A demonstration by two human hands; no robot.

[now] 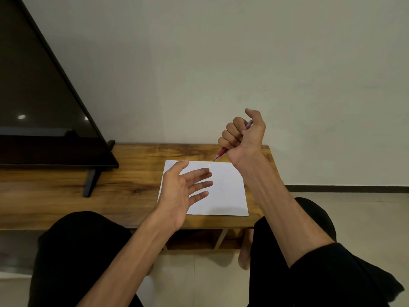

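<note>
Head view shows a pink pen (222,152) gripped in the right hand (243,134), its long axis running on a slant from upper right to lower left. The thin dark tip points down and to the left toward the far edge of a white sheet of paper (225,191), held just above it. The pen's clear upper end shows beside the thumb. The right hand's fingers are curled tight round the barrel in a fist, wrist raised and bent, forearm rising from the right knee. The left hand (181,191) hovers over the sheet's left part, palm turned up and fingers straight and spread, holding nothing. The sheet lies flat on a wooden table (132,185). Under the tabletop sit open compartments (194,240), too dark to tell what is in them. A dark television (33,96) stands on the table's left.
</note>
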